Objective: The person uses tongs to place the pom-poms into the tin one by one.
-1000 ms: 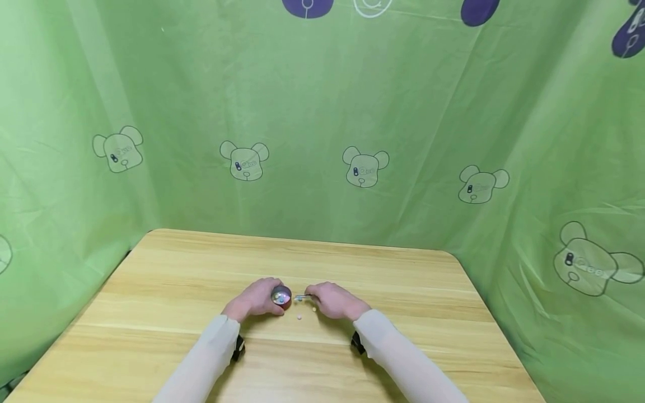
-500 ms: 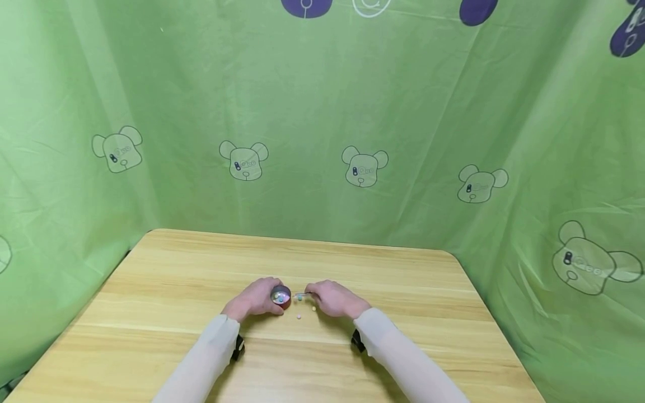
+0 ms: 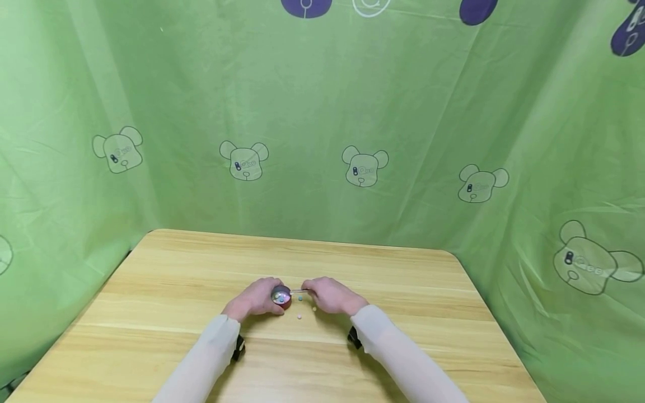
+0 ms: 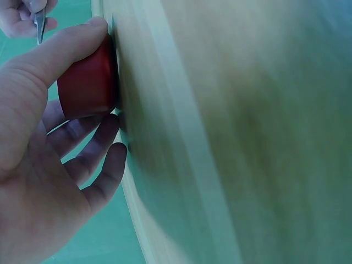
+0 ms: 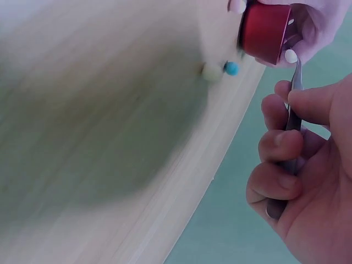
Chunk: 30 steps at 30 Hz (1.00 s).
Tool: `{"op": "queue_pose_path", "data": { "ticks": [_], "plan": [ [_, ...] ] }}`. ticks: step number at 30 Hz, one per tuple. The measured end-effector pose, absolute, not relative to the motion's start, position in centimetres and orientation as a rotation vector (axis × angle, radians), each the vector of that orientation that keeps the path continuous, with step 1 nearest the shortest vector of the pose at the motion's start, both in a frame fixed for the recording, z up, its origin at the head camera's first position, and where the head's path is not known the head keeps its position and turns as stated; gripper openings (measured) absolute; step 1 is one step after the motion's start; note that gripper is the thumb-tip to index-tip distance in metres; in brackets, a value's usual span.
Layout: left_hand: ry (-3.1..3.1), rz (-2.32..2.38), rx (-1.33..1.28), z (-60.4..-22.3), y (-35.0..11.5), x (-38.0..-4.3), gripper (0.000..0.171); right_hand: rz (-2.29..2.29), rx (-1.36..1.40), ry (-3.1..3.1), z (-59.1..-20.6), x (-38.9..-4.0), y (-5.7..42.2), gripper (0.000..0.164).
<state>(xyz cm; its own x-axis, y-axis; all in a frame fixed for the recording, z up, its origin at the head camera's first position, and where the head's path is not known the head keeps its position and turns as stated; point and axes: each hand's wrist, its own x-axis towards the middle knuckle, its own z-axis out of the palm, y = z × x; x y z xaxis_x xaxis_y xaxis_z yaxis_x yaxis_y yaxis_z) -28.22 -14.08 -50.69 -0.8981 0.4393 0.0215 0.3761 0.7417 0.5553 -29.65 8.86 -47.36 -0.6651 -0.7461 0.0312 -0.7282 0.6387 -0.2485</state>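
My left hand (image 3: 257, 296) grips a small red cup (image 4: 88, 82) on the table, thumb on one side and fingers curled round the other. Several small coloured beads show inside it in the head view. Tweezers (image 5: 297, 82) lie in my right hand (image 3: 330, 295), pinched by thumb and forefinger with the other fingers wrapped round the shank. A white bead (image 5: 291, 56) is at their tips, right by the cup's mouth. Below the tips, a blue bead (image 3: 300, 298) and a pale yellow bead (image 5: 210, 72) rest on the wood, with a pink bead (image 3: 299, 317) nearer me.
The wooden table (image 3: 322, 263) stretches out around both hands, its far edge meeting a green curtain (image 3: 302, 212) printed with bear heads. Curtain also hangs on the left and right sides. Each wrist carries a black camera mount (image 3: 238, 348).
My right hand has moved slightly up and left, bringing the tweezers from beside the blue bead to the cup's rim. A pale bead has left the table there. My left hand stays put.
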Motion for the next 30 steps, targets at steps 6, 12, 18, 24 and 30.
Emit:
{"op": "queue_pose_path", "data": {
  "ticks": [6,12,18,24,30],
  "plan": [
    [2.834,0.863,0.66,-50.7,-14.0,-28.2,0.051,-0.382,-1.204,2.758,-47.1,-29.6,8.0,0.022],
    [2.83,0.877,0.674,-50.7,-14.1,-28.1,0.052,-0.392,-1.168,2.761,-47.0,-29.6,7.5,0.02],
    [2.826,0.879,0.661,-50.6,-14.1,-28.2,0.052,-0.412,-1.116,2.774,-47.0,-29.6,8.3,0.02],
    [2.826,0.881,0.658,-50.8,-14.1,-28.2,0.052,-0.383,-1.116,2.802,-47.2,-29.3,10.4,0.019],
    [2.822,0.873,0.65,-50.8,-14.0,-28.1,0.052,-0.359,-1.139,2.796,-47.4,-28.7,12.3,0.018]
  ]
}}
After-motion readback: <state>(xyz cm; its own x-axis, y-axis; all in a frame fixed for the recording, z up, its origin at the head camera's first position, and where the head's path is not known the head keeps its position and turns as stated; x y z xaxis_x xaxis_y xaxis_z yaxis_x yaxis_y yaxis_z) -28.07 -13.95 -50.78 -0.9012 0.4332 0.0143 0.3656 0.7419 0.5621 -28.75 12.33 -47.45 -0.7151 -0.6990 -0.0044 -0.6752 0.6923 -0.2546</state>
